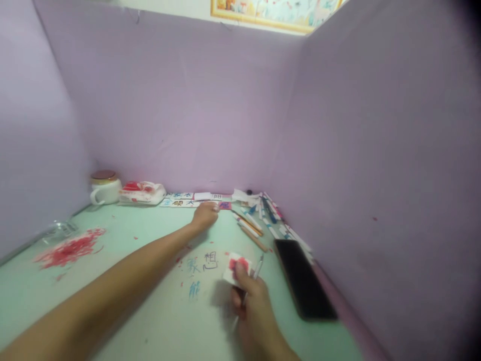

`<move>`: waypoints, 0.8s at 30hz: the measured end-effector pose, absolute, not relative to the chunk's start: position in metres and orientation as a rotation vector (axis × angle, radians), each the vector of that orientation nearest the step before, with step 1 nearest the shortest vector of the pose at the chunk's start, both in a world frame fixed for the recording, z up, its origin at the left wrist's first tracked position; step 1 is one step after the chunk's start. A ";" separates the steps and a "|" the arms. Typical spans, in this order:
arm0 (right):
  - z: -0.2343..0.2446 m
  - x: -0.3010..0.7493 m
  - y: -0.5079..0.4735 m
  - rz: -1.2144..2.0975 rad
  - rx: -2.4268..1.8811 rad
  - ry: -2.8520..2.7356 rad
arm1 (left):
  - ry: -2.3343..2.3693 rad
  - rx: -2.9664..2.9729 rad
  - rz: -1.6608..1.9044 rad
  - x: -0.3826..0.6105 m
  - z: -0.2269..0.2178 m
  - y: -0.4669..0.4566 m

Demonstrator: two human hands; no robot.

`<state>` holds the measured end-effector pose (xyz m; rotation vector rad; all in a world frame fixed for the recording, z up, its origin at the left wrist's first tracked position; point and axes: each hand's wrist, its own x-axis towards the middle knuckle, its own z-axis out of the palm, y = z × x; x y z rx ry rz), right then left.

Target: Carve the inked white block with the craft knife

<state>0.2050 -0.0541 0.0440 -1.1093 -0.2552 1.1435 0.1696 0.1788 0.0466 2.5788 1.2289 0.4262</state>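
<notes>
My left hand (pixel 205 215) is stretched far forward over the back of the table, its fingers curled together at a row of white cards (pixel 178 203) with written characters. What those fingers hold, if anything, is hidden. Close by lies a purple-pink card (pixel 225 205) with a dark character. Nearer to me, my right hand (pixel 253 298) is closed on a small white card (pixel 230 275) with a red painted patch, the thumb pressing on its face. A slim white pen (pixel 258 266) is gripped in that same hand. Characters in blue and dark ink (pixel 194 290) are written on the tabletop beside it.
A black phone (pixel 304 281) lies to the right. Several markers and brushes (pixel 250 220) are scattered behind it. At the back left stand a lidded white mug (pixel 107 191) and a wipes pack (pixel 142 193). Red smears (pixel 71 249) mark the left tabletop. Purple panels (pixel 188 105) enclose the table.
</notes>
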 end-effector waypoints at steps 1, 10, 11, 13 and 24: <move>0.048 0.210 -0.054 1.101 -1.084 -0.245 | 1.250 2.567 0.440 0.166 0.051 0.175; 0.090 0.264 -0.059 0.670 -0.851 -0.165 | 0.950 2.610 0.361 0.204 0.064 0.099; 0.088 0.267 -0.060 0.618 -0.907 -0.218 | 0.933 2.618 0.350 0.208 0.067 0.094; 0.081 0.269 -0.061 0.542 -1.093 -0.355 | 0.951 2.626 0.302 0.209 0.073 0.091; 0.030 0.228 -0.088 0.286 -1.833 -1.448 | 1.096 2.583 -0.064 0.090 0.066 0.102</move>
